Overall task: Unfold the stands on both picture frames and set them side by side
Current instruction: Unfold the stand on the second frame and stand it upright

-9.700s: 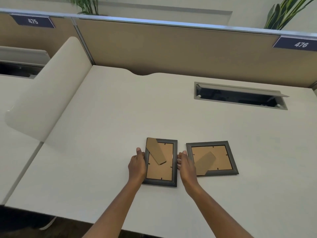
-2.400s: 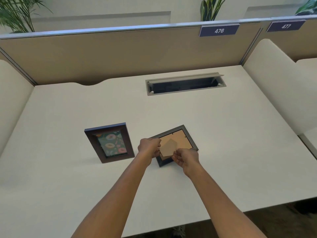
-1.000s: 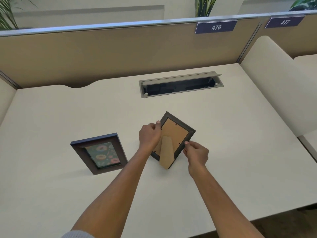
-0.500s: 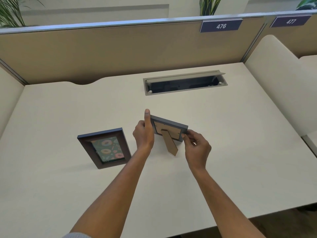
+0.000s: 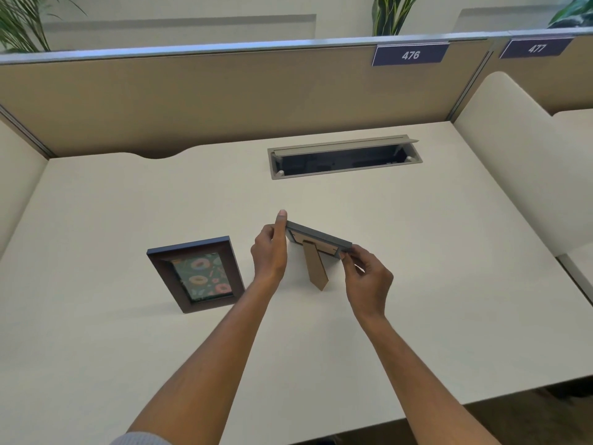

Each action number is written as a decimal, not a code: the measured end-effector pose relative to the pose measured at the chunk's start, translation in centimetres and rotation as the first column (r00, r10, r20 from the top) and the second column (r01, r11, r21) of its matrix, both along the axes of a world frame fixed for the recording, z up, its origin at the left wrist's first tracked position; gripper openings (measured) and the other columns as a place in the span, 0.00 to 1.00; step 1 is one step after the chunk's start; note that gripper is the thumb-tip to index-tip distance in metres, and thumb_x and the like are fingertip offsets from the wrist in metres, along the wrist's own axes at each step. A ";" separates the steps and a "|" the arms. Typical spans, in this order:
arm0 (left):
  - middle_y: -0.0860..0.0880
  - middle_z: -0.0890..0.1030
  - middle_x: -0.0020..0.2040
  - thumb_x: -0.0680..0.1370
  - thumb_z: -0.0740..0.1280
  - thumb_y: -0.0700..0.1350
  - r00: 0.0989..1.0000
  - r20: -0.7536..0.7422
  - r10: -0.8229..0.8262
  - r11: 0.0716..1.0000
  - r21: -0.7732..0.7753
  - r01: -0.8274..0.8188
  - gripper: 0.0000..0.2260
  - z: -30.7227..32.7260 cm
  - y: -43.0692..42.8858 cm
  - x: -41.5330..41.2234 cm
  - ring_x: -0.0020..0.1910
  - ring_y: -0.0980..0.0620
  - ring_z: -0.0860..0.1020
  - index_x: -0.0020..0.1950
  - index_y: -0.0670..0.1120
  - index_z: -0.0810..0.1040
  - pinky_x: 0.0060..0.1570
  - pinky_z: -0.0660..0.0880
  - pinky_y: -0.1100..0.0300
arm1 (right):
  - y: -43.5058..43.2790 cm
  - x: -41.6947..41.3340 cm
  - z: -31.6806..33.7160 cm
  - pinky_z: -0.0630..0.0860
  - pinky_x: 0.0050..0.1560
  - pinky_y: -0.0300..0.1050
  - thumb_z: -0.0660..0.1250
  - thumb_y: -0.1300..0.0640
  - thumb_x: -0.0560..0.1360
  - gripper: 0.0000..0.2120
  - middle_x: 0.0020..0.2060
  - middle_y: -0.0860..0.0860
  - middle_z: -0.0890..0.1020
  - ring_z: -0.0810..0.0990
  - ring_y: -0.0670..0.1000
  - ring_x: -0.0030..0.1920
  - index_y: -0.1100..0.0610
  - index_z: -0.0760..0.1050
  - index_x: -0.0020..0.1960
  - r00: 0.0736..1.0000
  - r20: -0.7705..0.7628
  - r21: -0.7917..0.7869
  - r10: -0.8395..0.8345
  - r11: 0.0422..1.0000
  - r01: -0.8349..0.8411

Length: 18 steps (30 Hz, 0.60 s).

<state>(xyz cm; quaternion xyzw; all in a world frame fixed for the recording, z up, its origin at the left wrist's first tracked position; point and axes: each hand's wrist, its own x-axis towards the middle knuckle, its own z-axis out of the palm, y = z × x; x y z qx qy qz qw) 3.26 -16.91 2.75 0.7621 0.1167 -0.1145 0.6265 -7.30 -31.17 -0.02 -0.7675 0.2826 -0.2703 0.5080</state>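
second frame (image 5: 316, 239) is now tipped upright, stand (image 5: 316, 268) unfolded, just right of standing frame (image 5: 196, 273) | left hand (image 5: 269, 252), right hand (image 5: 367, 279) pinched on its ends | only setting-down is judged left

I count two picture frames on the desk (image 5: 417, 284): one brown frame (image 5: 195, 273) that shows a donut picture, and one grey frame (image 5: 317, 236) with one cardboard stand (image 5: 316, 268) open behind it. I see two hands, the left hand (image 5: 269, 252) and the right hand (image 5: 369, 277). There is one cable hatch (image 5: 345, 157), two number signs, 476 (image 5: 410, 54) and 477 (image 5: 536, 48), and three plants behind the partition (image 5: 224, 91).
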 end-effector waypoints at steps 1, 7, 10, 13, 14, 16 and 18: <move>0.50 0.80 0.44 0.76 0.58 0.72 1.000 0.006 -0.010 1.000 -0.004 0.010 0.34 0.1 0.0 0.0 0.44 0.53 0.76 0.50 0.40 0.79 0.43 0.70 0.58 | -0.2 0.0 0.0 0.82 0.50 0.34 0.74 0.62 0.77 0.09 0.46 0.47 0.86 0.85 0.37 0.46 0.58 0.85 0.57 1.000 -0.003 0.005 0.008 1.000 -0.008; 0.58 0.78 0.33 0.76 0.57 0.73 0.996 0.079 0.044 0.998 0.048 -0.048 0.29 1.1 0.0 -0.8 0.38 0.56 0.75 0.39 0.48 0.78 0.39 0.68 0.59 | -1.1 -0.2 0.5 0.83 0.55 0.39 0.75 0.64 0.76 0.14 0.53 0.53 0.86 0.85 0.49 0.54 0.62 0.82 0.62 0.995 -0.009 -0.074 0.097 0.992 -0.098; 0.60 0.78 0.30 0.75 0.62 0.70 0.992 0.117 0.048 0.996 0.071 -0.056 0.23 1.4 -0.1 -1.2 0.36 0.59 0.75 0.36 0.52 0.80 0.40 0.67 0.61 | -1.5 -0.3 1.1 0.82 0.56 0.38 0.74 0.67 0.76 0.15 0.53 0.51 0.86 0.84 0.47 0.54 0.62 0.83 0.62 0.991 0.005 -0.153 0.137 0.979 -0.135; 0.60 0.80 0.30 0.76 0.66 0.66 0.988 0.146 0.040 0.995 0.081 -0.052 0.20 1.4 -0.3 -1.2 0.35 0.62 0.76 0.36 0.51 0.82 0.40 0.68 0.63 | -1.9 -0.3 1.6 0.84 0.56 0.44 0.72 0.69 0.76 0.13 0.49 0.48 0.87 0.85 0.46 0.50 0.61 0.85 0.59 0.983 0.008 -0.207 0.184 0.962 -0.178; 0.60 0.81 0.30 0.77 0.66 0.64 0.989 0.144 0.039 0.996 0.076 -0.051 0.20 1.5 -0.4 -1.1 0.34 0.64 0.76 0.36 0.50 0.82 0.39 0.68 0.63 | -2.0 -0.3 1.7 0.84 0.55 0.47 0.72 0.69 0.76 0.12 0.48 0.48 0.87 0.85 0.47 0.48 0.60 0.85 0.58 0.980 0.008 -0.225 0.197 0.955 -0.190; 0.60 0.78 0.26 0.77 0.67 0.62 0.991 0.130 0.040 0.997 0.055 -0.047 0.21 1.7 -0.6 -0.9 0.31 0.64 0.74 0.34 0.48 0.80 0.37 0.67 0.61 | -2.2 -0.4 1.8 0.84 0.52 0.49 0.72 0.70 0.76 0.12 0.47 0.50 0.88 0.86 0.50 0.47 0.60 0.86 0.57 0.975 0.017 -0.264 0.220 0.942 -0.208; 0.59 0.73 0.22 0.78 0.67 0.60 0.993 0.109 0.037 0.998 0.042 -0.042 0.22 2.1 -0.8 -0.5 0.28 0.62 0.71 0.32 0.45 0.77 0.36 0.65 0.58 | -2.2 -0.7 1.9 0.83 0.52 0.46 0.72 0.69 0.76 0.12 0.48 0.51 0.88 0.86 0.49 0.47 0.60 0.86 0.57 0.971 0.029 -0.299 0.236 0.929 -0.216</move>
